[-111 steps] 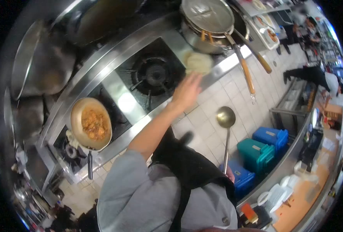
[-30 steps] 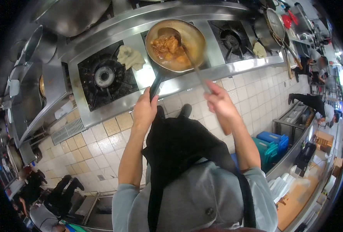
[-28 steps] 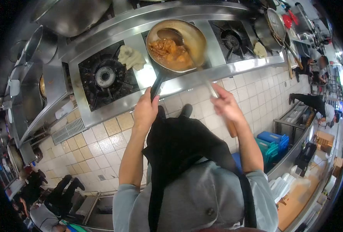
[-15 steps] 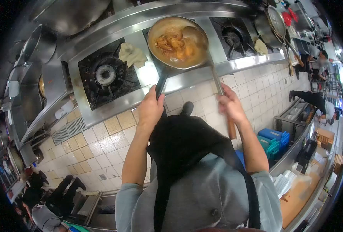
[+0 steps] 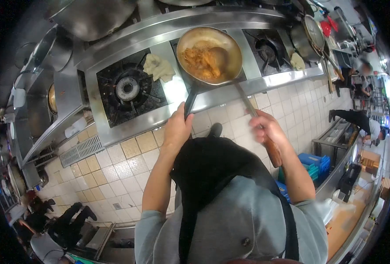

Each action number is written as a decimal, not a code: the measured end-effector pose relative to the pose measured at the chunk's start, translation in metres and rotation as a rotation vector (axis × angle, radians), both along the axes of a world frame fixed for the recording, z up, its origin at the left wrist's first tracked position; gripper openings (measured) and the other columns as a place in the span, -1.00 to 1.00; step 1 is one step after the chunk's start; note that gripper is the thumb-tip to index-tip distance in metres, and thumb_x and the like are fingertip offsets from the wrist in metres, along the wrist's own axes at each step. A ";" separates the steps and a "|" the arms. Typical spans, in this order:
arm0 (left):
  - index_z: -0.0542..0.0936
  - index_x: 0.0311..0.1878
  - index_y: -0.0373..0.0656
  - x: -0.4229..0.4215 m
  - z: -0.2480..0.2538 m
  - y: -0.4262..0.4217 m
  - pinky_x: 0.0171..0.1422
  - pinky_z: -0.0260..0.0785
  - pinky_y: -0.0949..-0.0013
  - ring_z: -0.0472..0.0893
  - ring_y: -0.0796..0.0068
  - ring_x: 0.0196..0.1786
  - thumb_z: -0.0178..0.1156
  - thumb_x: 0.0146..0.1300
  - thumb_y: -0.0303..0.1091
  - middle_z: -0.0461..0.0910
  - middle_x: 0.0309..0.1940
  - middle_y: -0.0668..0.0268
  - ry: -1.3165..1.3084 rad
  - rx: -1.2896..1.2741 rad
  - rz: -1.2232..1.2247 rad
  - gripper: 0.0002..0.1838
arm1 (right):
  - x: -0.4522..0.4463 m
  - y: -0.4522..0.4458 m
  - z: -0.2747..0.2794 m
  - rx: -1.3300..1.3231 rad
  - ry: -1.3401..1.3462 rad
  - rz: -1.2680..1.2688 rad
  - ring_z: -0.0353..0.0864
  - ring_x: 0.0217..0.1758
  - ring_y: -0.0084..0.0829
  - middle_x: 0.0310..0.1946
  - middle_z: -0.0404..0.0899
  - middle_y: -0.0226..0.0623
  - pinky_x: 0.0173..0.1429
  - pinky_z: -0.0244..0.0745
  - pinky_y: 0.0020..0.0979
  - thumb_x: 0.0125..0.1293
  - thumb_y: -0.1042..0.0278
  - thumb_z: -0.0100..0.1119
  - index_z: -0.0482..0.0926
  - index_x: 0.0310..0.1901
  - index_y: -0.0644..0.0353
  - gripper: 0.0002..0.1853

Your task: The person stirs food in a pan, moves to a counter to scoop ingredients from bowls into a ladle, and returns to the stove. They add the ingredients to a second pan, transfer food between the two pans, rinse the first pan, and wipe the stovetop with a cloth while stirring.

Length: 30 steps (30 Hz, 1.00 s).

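A round metal frying pan [image 5: 235, 66] sits over the middle burner of the stove, slightly tilted. Brown sauce and chunks of food [image 5: 204, 61] fill its left and middle. My left hand [image 5: 177, 130] is wrapped round the pan's black handle [image 5: 190, 101]. In my right hand [image 5: 267, 130] is a long ladle [image 5: 247, 102] with a wooden grip [image 5: 273, 154]; its dark bowl rests in the pan among the food. Some fingers of the right hand are smeared by motion.
A crumpled cloth [image 5: 159, 67] lies beside the left burner [image 5: 127, 88], another cloth [image 5: 297, 61] beyond the right burner [image 5: 266, 53]. Pots with long handles [image 5: 307, 39] stand at far right. Blue bins [image 5: 316, 163] are behind on the right. Other people are at both sides.
The ladle's bowl has shifted within the pan, and my right hand with its grip has moved outward and back. The food looks stirred. The whole view has shifted slightly.
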State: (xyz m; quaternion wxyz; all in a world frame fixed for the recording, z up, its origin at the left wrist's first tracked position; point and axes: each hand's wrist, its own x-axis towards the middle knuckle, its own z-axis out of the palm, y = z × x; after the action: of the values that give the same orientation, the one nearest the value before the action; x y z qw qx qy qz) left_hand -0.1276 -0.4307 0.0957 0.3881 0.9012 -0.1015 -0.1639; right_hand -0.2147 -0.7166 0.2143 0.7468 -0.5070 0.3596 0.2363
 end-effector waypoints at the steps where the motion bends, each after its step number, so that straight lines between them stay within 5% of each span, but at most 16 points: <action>1: 0.39 0.40 -0.29 0.000 -0.004 -0.001 0.23 0.45 -0.03 0.63 -0.20 0.10 0.17 0.39 -0.17 0.63 0.04 -0.20 0.003 -0.011 0.005 -0.40 | 0.002 0.004 -0.001 -0.009 0.008 -0.045 0.21 -0.58 -0.66 -0.44 0.35 -0.51 -0.55 0.10 -0.52 0.37 0.43 0.02 0.40 0.24 0.17 -0.60; 6: 0.39 0.41 -0.24 0.002 -0.004 -0.001 0.24 0.45 -0.01 0.63 -0.19 0.12 0.19 0.37 -0.14 0.64 0.06 -0.18 -0.024 -0.028 0.008 -0.38 | 0.035 0.040 -0.026 0.056 -0.084 -0.092 0.22 -0.59 -0.70 -0.45 0.36 -0.55 -0.57 0.10 -0.58 0.39 0.43 0.04 0.42 0.21 0.17 -0.64; 10: 0.40 0.40 -0.23 0.005 -0.004 0.002 0.24 0.46 0.01 0.63 -0.17 0.13 0.20 0.37 -0.14 0.64 0.07 -0.16 0.036 -0.018 -0.006 -0.39 | 0.037 0.018 -0.036 0.534 -0.106 -0.247 0.23 -0.60 -0.73 -0.47 0.35 -0.56 -0.60 0.12 -0.63 0.35 0.48 0.10 0.42 0.20 0.21 -0.62; 12: 0.41 0.40 -0.23 0.004 -0.004 0.001 0.23 0.47 0.02 0.63 -0.16 0.14 0.20 0.37 -0.14 0.64 0.07 -0.15 0.034 -0.021 -0.010 -0.40 | 0.030 0.025 -0.012 0.158 -0.129 -0.151 0.20 -0.64 -0.72 -0.47 0.33 -0.55 -0.63 0.07 -0.64 0.31 0.54 0.06 0.35 0.38 0.32 -0.43; 15: 0.41 0.39 -0.23 0.004 -0.001 0.000 0.23 0.47 0.02 0.63 -0.16 0.14 0.20 0.37 -0.14 0.64 0.07 -0.15 0.025 -0.041 -0.004 -0.40 | 0.017 0.028 0.012 -0.173 -0.128 0.025 0.30 -0.64 -0.63 -0.50 0.36 -0.50 -0.60 0.20 -0.51 0.35 0.49 0.09 0.30 0.40 0.27 -0.42; 20: 0.40 0.41 -0.20 0.004 -0.003 0.000 0.25 0.47 0.02 0.62 -0.17 0.15 0.20 0.37 -0.14 0.64 0.08 -0.15 0.027 -0.029 -0.005 -0.39 | -0.012 0.017 0.024 -0.337 -0.189 0.222 0.23 -0.70 -0.70 -0.52 0.39 -0.57 -0.64 0.13 -0.53 0.36 0.47 0.09 0.27 0.50 0.18 -0.35; 22: 0.40 0.41 -0.20 0.004 -0.004 0.000 0.25 0.47 0.01 0.62 -0.18 0.15 0.20 0.37 -0.14 0.64 0.08 -0.15 0.023 -0.032 -0.007 -0.39 | -0.023 0.014 0.034 -0.469 -0.134 0.317 0.48 -0.55 -0.55 -0.41 0.52 -0.41 -0.44 0.43 -0.45 0.40 0.46 0.09 0.26 0.48 0.27 -0.38; 23: 0.40 0.42 -0.19 0.004 -0.004 0.001 0.25 0.47 0.01 0.62 -0.18 0.14 0.20 0.37 -0.13 0.64 0.08 -0.15 0.017 -0.034 -0.010 -0.39 | -0.031 0.010 0.033 -0.468 -0.131 0.318 0.48 -0.55 -0.55 -0.41 0.52 -0.41 -0.44 0.43 -0.45 0.40 0.46 0.09 0.26 0.48 0.27 -0.38; 25: 0.40 0.42 -0.19 0.004 -0.002 0.001 0.24 0.47 0.01 0.62 -0.19 0.14 0.20 0.37 -0.13 0.64 0.08 -0.15 0.027 -0.020 -0.009 -0.39 | -0.046 0.005 0.030 -0.720 -0.253 0.407 0.68 -0.22 -0.33 -0.22 0.68 -0.19 -0.05 0.57 -0.35 0.39 0.44 0.14 0.29 0.47 0.30 -0.38; 26: 0.40 0.41 -0.19 0.005 0.000 0.001 0.24 0.47 0.00 0.62 -0.19 0.14 0.20 0.37 -0.13 0.64 0.08 -0.15 0.033 -0.009 -0.009 -0.39 | -0.050 0.005 0.035 -0.719 -0.251 0.406 0.68 -0.22 -0.33 -0.22 0.68 -0.19 -0.05 0.57 -0.35 0.39 0.44 0.14 0.29 0.47 0.30 -0.38; 28: 0.40 0.40 -0.25 0.006 0.001 0.001 0.24 0.46 -0.01 0.63 -0.19 0.12 0.21 0.37 -0.18 0.64 0.05 -0.18 0.026 0.002 -0.016 -0.40 | -0.055 0.006 0.050 -0.850 -0.285 0.486 0.65 0.11 -0.22 0.01 0.68 0.04 0.26 0.47 -0.30 0.37 0.42 0.17 0.32 0.45 0.32 -0.38; 30: 0.40 0.38 -0.32 0.008 0.003 0.001 0.23 0.46 -0.02 0.63 -0.19 0.10 0.21 0.38 -0.23 0.64 0.02 -0.21 0.015 0.011 -0.022 -0.42 | -0.066 0.002 0.052 -0.851 -0.257 0.512 0.66 0.13 -0.21 0.02 0.66 0.11 0.26 0.47 -0.29 0.36 0.41 0.18 0.32 0.44 0.32 -0.37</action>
State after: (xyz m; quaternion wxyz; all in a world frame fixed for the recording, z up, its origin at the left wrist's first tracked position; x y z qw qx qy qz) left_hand -0.1196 -0.4297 0.0984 0.3819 0.9010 -0.1076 -0.1754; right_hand -0.2808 -0.7146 0.2665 0.4305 -0.8630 0.1937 0.1801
